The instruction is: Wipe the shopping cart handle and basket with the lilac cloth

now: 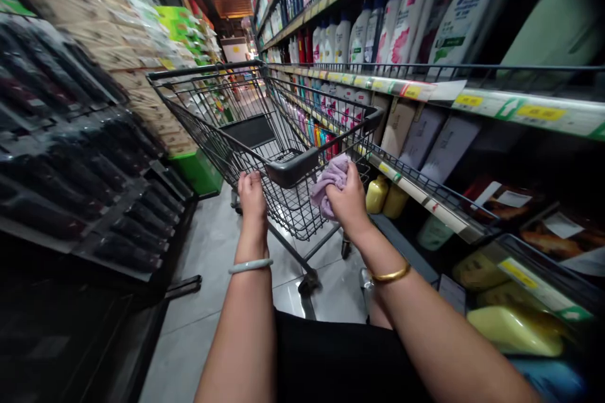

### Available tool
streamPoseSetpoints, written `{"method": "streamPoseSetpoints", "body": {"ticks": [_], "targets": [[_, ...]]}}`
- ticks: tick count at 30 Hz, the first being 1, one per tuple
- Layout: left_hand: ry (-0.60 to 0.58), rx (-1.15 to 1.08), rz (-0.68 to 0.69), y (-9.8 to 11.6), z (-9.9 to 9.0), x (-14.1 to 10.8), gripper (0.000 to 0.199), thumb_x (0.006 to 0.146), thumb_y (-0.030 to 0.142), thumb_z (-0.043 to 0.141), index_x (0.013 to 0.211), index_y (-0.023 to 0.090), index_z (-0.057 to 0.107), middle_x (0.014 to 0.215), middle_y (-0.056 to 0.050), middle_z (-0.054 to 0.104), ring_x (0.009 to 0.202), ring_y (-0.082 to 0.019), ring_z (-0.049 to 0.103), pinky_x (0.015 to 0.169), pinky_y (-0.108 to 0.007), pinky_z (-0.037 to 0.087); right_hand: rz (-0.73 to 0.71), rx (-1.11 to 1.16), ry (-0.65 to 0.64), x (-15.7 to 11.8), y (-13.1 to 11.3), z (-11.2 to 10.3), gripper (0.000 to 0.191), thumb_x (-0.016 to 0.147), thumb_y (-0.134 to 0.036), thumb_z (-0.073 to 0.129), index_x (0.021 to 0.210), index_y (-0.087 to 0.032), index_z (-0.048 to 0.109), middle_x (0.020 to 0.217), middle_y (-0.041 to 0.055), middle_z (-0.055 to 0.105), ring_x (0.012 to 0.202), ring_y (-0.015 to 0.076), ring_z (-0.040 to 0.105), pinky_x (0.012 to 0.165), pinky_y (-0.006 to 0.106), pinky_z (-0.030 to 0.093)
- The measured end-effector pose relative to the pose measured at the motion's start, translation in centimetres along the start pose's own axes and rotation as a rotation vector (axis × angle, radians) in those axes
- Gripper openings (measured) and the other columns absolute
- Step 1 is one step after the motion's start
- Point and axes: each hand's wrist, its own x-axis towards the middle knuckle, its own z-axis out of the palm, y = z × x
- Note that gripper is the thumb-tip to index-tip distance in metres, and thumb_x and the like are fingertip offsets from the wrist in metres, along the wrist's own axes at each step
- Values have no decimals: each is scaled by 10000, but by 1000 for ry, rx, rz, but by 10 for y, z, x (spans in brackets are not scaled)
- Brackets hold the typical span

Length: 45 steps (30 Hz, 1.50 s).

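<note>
My right hand (352, 201) is closed round a crumpled light purple cloth (331, 184), with the thumb pressed on it. It is in front of the right part of the shopping cart (293, 167), close to the wire side. My left hand (252, 194) has its fingers curled, just below the cart's near rim. Whether it touches the wire, or has anything in its palm, is hidden. A pale bracelet (250, 266) circles my left wrist, a gold bangle (391, 274) my right. The dark wire cart stands on its wheels at an angle ahead of me.
Shelves of shampoo bottles (406, 22) line the right side, with price strips (534, 112) along their edges. Yellow bottles (513, 330) sit low at the right. Dark packaged goods (57, 189) hang at the left, before stacked packs (113, 25) and a green box (198, 173). Grey floor tiles (201, 277) run between.
</note>
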Motion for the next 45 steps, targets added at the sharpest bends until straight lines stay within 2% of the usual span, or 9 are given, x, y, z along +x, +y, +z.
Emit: {"method": "streamPoseSetpoints", "body": {"ticks": [6, 15, 25, 31, 37, 39, 41, 43, 45], "targets": [[3, 99, -93, 4, -5, 1, 497, 978, 606, 493, 938, 181, 749, 1396, -137, 529, 1434, -251, 423, 1253, -377, 320, 23, 0, 40, -3, -2, 12, 630, 683, -249, 590, 1312, -230, 574, 1224, 108, 660, 1120, 271, 628, 1058, 496, 508], [-20, 326, -151, 22, -16, -10, 409, 968, 546, 536, 998, 217, 776, 1184, -123, 548, 1273, -299, 504, 1185, -474, 371, -47, -15, 102, 6, 3, 15, 509, 679, -238, 587, 1188, -224, 597, 1152, 100, 649, 1056, 244, 627, 1039, 479, 516], [-108, 445, -76, 47, -11, -33, 441, 982, 567, 494, 1016, 236, 784, 1053, -113, 608, 1122, -277, 561, 1066, -414, 436, 0, -22, 126, 25, 17, -4, 500, 683, -227, 559, 1180, -220, 617, 1061, 72, 676, 966, 215, 645, 997, 460, 538], [-187, 444, 18, 67, -10, -47, 443, 950, 588, 548, 834, 222, 770, 889, -95, 629, 986, -263, 583, 935, -368, 463, 60, -35, 194, 37, 26, -20, 500, 683, -238, 583, 1180, -218, 637, 1006, 62, 680, 955, 228, 639, 1001, 491, 529], [-257, 394, 79, 85, -20, -49, 361, 923, 528, 607, 820, 237, 795, 833, -64, 669, 934, -252, 612, 868, -356, 469, 48, 44, 299, 48, 40, -29, 489, 685, -222, 535, 1171, -216, 591, 1030, 51, 699, 882, 193, 640, 890, 391, 549], [-197, 360, 79, 86, -30, -45, 359, 957, 480, 558, 839, 232, 791, 871, -56, 690, 956, -241, 622, 895, -355, 474, 81, 85, 304, 53, 45, -33, 469, 679, -210, 528, 1146, -214, 569, 1006, 42, 687, 832, 179, 634, 838, 360, 554], [-26, 320, 83, 83, -41, -38, 308, 962, 424, 547, 946, 217, 774, 982, -66, 693, 1041, -244, 615, 975, -368, 469, 83, 113, 324, 56, 47, -38, 443, 705, -207, 533, 1148, -212, 545, 1040, 54, 677, 848, 172, 641, 839, 345, 556], [156, 278, 84, 78, -50, -30, 268, 930, 361, 588, 1097, 201, 723, 1148, -90, 659, 1136, -244, 589, 1075, -385, 440, 46, 117, 358, 57, 45, -43, 436, 752, -223, 554, 1187, -207, 531, 1111, 79, 669, 933, 178, 656, 909, 358, 550], [239, 226, 39, 72, -55, -23, 330, 896, 306, 623, 1203, 188, 654, 1294, -119, 591, 1174, -237, 576, 1131, -399, 414, -2, 106, 402, 57, 40, -48, 479, 785, -257, 594, 1256, -199, 524, 1179, 104, 659, 1037, 199, 659, 1000, 400, 527]]}}
